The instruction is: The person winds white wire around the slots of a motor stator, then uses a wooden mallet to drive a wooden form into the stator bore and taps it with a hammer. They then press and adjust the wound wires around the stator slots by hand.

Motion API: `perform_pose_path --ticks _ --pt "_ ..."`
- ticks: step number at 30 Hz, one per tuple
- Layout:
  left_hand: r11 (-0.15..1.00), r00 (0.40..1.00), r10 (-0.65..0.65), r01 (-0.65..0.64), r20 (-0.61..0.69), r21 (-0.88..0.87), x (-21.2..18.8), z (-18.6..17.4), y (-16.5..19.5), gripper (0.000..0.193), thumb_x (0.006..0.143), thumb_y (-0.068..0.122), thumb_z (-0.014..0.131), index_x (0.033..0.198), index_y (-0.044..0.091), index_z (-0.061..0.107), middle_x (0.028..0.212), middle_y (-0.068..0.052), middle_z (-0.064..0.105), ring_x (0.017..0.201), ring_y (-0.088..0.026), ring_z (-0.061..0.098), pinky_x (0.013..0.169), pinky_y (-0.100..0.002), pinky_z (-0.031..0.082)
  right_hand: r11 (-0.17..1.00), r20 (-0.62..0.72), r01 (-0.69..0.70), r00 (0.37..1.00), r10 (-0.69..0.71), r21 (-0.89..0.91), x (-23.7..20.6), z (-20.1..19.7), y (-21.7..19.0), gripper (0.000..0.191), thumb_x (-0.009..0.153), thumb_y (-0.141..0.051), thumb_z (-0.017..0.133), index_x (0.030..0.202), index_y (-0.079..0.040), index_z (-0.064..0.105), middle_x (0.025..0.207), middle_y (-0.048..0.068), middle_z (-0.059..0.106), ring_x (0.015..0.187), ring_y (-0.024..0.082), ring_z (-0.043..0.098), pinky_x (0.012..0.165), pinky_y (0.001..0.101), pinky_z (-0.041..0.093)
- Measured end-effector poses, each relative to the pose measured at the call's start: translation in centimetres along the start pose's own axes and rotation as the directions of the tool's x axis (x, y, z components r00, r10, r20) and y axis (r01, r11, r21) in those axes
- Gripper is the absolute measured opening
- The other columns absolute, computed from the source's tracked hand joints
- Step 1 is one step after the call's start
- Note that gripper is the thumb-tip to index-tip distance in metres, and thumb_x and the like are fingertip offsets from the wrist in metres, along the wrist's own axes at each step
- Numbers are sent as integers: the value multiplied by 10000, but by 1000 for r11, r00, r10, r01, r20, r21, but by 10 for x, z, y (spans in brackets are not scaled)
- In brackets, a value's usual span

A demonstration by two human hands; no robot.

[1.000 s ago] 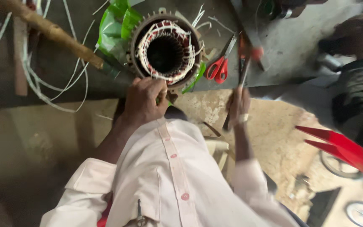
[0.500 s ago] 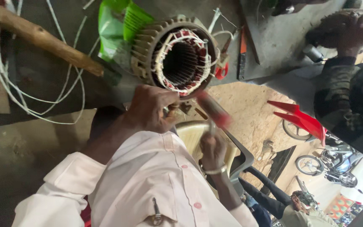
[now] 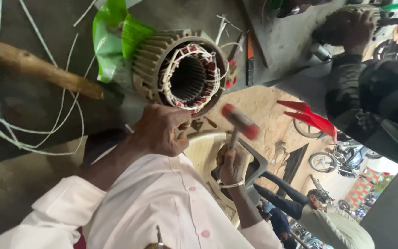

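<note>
So a second ago the right hand [image 3: 231, 165] was up at the table edge by the red-handled scissors, gripping a thin tool. Now it's dropped below the edge, closer to the body, with a small hammer [image 3: 239, 123] raised, its red-tipped head blurred just under the stator [image 3: 183, 74]. The left hand [image 3: 160, 130] slid a bit lower-left of the windings. View also swung right, so the red motorbike and street show more.

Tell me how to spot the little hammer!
Start at the big round ribbed motor shell wound with white cord. Just below its rim, the right hand lifts the hammer. Its red-tipped head and thin pale handle set it apart from the rough wooden stick.
</note>
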State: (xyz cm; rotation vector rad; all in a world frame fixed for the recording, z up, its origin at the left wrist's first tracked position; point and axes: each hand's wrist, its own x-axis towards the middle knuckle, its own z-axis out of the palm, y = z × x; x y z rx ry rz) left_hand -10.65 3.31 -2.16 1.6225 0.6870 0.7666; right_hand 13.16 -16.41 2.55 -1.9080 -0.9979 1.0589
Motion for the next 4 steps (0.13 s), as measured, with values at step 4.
perform_pose_path --ticks 4 --pt "1000 999 3 -3 -40 4 -6 9 -2 144 619 160 695 694 111 582 644 -89 618 596 -321 636 542 -468 472 827 30 -314 929 370 -467 15 -17 -24 607 1016 -624 432 766 -87 566 588 3 528 505 129 535 455 316 436"
